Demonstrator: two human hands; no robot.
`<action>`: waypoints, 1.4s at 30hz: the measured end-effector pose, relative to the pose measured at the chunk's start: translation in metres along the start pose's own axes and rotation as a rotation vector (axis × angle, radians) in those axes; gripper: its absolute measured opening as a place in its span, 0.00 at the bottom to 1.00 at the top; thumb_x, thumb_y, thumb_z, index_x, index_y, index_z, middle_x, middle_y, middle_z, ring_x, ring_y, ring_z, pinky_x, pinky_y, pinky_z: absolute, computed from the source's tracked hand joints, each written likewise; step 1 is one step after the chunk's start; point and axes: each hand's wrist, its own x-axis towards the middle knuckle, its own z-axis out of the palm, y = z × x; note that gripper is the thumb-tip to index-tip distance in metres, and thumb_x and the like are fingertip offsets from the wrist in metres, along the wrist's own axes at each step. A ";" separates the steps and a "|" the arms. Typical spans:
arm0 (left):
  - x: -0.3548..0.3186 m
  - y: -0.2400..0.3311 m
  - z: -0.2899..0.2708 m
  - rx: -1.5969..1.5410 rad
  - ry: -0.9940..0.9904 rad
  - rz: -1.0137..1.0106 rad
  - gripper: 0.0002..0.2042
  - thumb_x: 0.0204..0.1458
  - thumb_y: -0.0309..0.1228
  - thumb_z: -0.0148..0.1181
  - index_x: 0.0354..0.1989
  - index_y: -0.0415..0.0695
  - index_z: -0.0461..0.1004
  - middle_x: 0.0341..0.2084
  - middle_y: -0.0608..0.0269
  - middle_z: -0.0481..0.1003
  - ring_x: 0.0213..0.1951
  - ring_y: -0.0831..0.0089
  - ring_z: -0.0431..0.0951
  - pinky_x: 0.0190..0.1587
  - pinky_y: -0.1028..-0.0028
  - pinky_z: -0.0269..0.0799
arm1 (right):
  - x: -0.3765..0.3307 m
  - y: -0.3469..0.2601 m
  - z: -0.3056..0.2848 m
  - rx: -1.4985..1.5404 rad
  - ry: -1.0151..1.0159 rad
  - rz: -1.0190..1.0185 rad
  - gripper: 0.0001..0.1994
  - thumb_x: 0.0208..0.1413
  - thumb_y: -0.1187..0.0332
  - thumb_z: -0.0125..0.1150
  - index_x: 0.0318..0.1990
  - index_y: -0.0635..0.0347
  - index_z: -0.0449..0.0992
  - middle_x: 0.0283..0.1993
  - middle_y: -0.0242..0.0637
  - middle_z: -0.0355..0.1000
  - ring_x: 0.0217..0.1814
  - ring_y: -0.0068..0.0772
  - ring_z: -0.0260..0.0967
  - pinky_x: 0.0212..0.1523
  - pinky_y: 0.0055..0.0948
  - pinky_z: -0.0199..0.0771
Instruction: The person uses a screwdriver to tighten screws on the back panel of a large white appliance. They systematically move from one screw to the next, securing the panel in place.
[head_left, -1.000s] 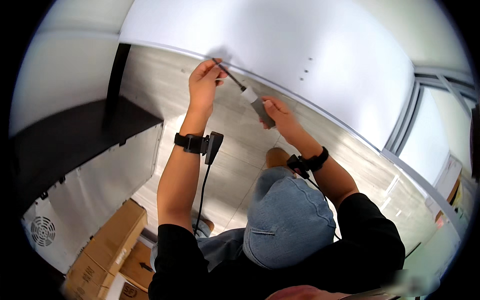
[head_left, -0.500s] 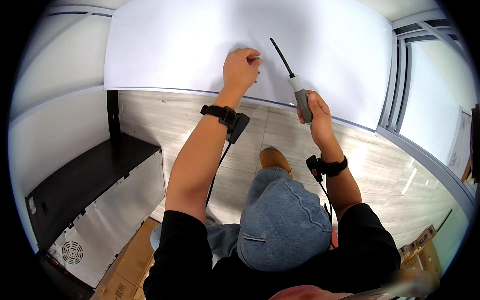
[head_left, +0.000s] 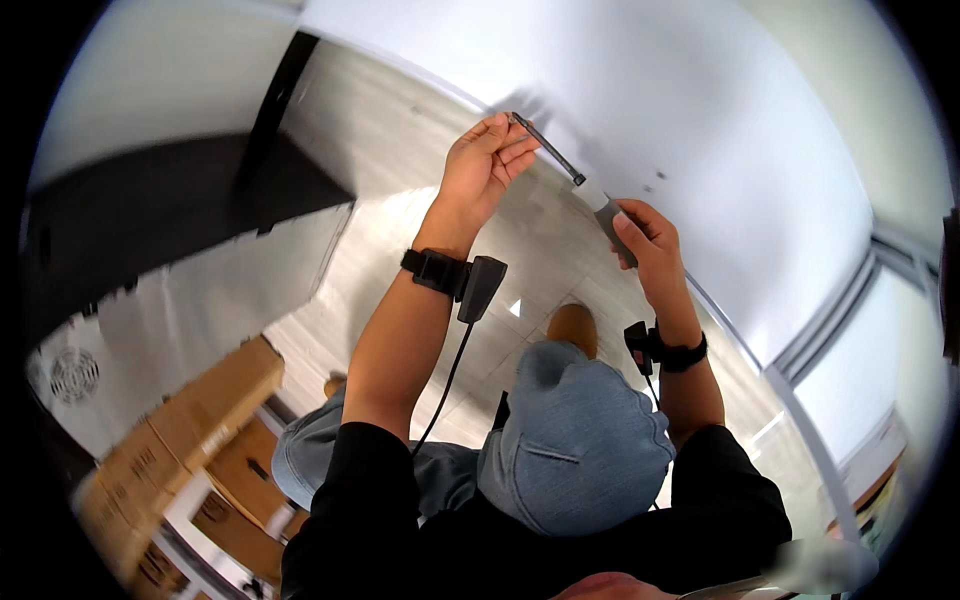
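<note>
Grey-handled, with a pale collar and a thin dark shaft, the screwdriver (head_left: 580, 185) lay slanted in the upper middle of the frame, against the foot of the white wall (head_left: 700, 110). The right hand (head_left: 645, 235) was wrapped around its handle, while the left hand (head_left: 482, 165) pinched the shaft near the tip with narrowed fingers. Both wrists wore black straps, and a cable hung from the left one. Cardboard boxes (head_left: 190, 430) stood at the lower left, their contents hidden. A brown shoe (head_left: 572, 328) rested on the pale wood-look floor (head_left: 400, 150) at the centre, above a denim-clad knee (head_left: 575, 445).
</note>
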 end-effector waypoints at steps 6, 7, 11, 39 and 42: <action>-0.063 0.037 -0.088 -0.148 0.129 0.153 0.09 0.62 0.31 0.45 0.39 0.39 0.69 0.35 0.56 0.76 0.36 0.66 0.79 0.40 0.73 0.78 | 0.023 -0.023 0.067 -0.310 -0.292 -0.034 0.14 0.57 0.62 0.56 0.43 0.63 0.74 0.25 0.25 0.65 0.23 0.13 0.57 0.23 0.17 0.58; -0.074 0.038 -0.101 -0.171 0.135 0.174 0.09 0.62 0.31 0.45 0.39 0.39 0.69 0.35 0.56 0.76 0.37 0.66 0.79 0.41 0.73 0.78 | 0.022 -0.030 0.076 -0.362 -0.332 -0.053 0.14 0.57 0.62 0.56 0.43 0.63 0.74 0.24 0.24 0.64 0.23 0.13 0.56 0.23 0.17 0.57; -0.121 0.044 -0.143 -0.232 0.166 0.233 0.09 0.62 0.30 0.44 0.39 0.39 0.69 0.36 0.54 0.76 0.38 0.66 0.79 0.43 0.73 0.78 | 0.006 -0.049 0.121 -0.530 -0.447 -0.136 0.12 0.57 0.63 0.56 0.41 0.63 0.74 0.23 0.24 0.62 0.25 0.16 0.55 0.26 0.20 0.55; -0.358 0.047 -0.313 -0.489 0.212 0.481 0.07 0.62 0.29 0.41 0.35 0.41 0.66 0.32 0.57 0.73 0.34 0.71 0.76 0.37 0.75 0.78 | -0.238 -0.029 0.373 -1.471 -0.440 -0.831 0.16 0.54 0.58 0.55 0.39 0.63 0.73 0.21 0.45 0.71 0.27 0.49 0.70 0.31 0.41 0.68; -0.368 0.054 -0.332 -0.450 0.195 0.472 0.06 0.62 0.30 0.43 0.36 0.43 0.66 0.30 0.59 0.73 0.34 0.73 0.75 0.35 0.75 0.77 | -0.253 -0.011 0.391 -1.281 -0.396 -0.685 0.17 0.53 0.59 0.58 0.42 0.63 0.69 0.27 0.46 0.73 0.30 0.45 0.71 0.31 0.39 0.68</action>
